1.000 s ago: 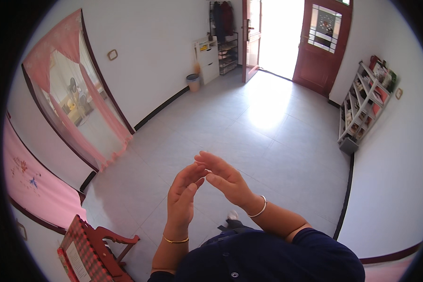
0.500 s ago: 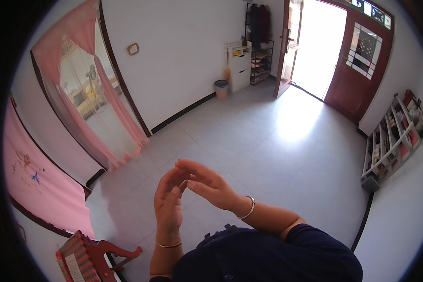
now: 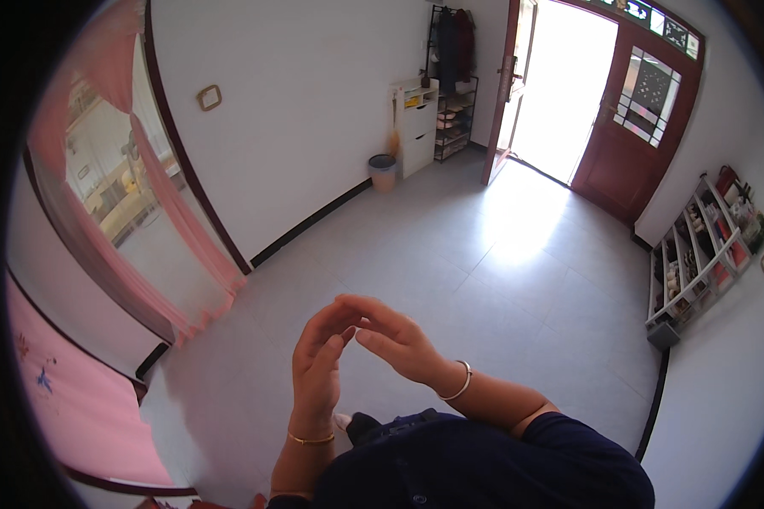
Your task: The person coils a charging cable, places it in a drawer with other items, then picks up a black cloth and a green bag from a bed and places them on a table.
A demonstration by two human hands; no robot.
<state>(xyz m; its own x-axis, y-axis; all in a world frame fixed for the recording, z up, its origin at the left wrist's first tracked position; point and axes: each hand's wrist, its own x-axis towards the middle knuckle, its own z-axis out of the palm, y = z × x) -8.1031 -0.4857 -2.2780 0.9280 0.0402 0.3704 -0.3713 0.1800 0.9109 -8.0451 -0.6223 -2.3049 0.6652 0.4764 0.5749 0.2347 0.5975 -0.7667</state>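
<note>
My left hand (image 3: 317,373) and my right hand (image 3: 407,343) are raised before my body, above the floor. Their curved fingers meet at the top, the right fingers lying over the left fingertips. The thumbs point toward each other with a small gap between them. Both hands look open and cupped, and I see nothing held in them. The inner side of the left fingers is partly hidden. A gold-coloured bracelet (image 3: 311,439) circles the left wrist, and a silver-coloured bangle (image 3: 464,382) the right.
Grey tiled floor (image 3: 399,271) spreads ahead to an open red door (image 3: 499,102). A bin (image 3: 382,174), a white cabinet (image 3: 418,136) and a shoe rack (image 3: 454,123) line the far wall. Pink curtains (image 3: 157,170) hang at left; a white shelf unit (image 3: 696,254) stands right.
The view has shifted, so the room's things sit further left and the red table at lower left is almost out of sight. My hands keep the same cupped pose. One foot shows now.
</note>
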